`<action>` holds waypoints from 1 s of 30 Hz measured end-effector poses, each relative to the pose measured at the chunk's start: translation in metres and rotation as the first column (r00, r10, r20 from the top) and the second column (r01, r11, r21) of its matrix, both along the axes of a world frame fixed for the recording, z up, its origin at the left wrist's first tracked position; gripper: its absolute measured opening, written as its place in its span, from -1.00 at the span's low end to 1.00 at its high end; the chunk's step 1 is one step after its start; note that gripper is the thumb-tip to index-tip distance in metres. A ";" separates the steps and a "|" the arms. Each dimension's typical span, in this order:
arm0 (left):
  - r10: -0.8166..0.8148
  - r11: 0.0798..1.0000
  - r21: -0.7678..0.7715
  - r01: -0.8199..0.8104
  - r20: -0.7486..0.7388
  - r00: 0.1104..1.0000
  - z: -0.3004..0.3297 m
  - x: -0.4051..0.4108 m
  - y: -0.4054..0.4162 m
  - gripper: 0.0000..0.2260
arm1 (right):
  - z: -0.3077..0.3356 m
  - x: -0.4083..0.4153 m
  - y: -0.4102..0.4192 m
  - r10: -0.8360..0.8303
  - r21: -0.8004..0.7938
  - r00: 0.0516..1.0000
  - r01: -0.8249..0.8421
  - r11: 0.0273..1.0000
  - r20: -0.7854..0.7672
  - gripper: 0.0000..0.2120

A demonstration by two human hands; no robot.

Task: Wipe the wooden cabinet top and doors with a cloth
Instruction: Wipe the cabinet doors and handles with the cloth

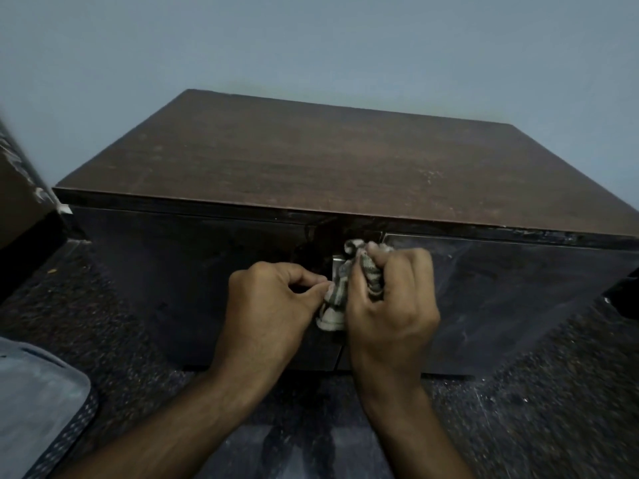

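Observation:
A low wooden cabinet stands against the wall, its brown top (328, 160) bare and dusty. Below it are two dark glossy doors, the left door (193, 271) and the right door (511, 288), which meet at the middle. A crumpled patterned cloth (337, 299) is pressed against the metal handle where the doors meet. My right hand (390, 299) is bunched around the cloth's upper part. My left hand (273, 305) pinches the cloth's lower left edge with thumb and fingers.
The cabinet sits on a dark speckled floor (114, 340). A brown piece of furniture (20, 202) stands close on the left. A grey cushion with a dotted edge (38, 402) lies at the lower left. The plain wall (311, 46) is behind.

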State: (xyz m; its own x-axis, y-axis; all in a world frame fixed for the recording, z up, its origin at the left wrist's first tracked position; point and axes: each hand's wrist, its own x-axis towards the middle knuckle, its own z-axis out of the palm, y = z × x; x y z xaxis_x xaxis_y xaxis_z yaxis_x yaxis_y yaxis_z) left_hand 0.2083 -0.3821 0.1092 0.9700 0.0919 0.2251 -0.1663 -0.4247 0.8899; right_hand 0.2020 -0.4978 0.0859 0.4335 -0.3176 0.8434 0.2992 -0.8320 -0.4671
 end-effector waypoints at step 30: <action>0.021 1.000 0.022 -0.021 0.008 1.000 -0.003 0.000 0.006 -0.95 | -0.007 -0.006 0.004 0.120 0.093 0.991 -0.114 0.989 -0.066 -0.81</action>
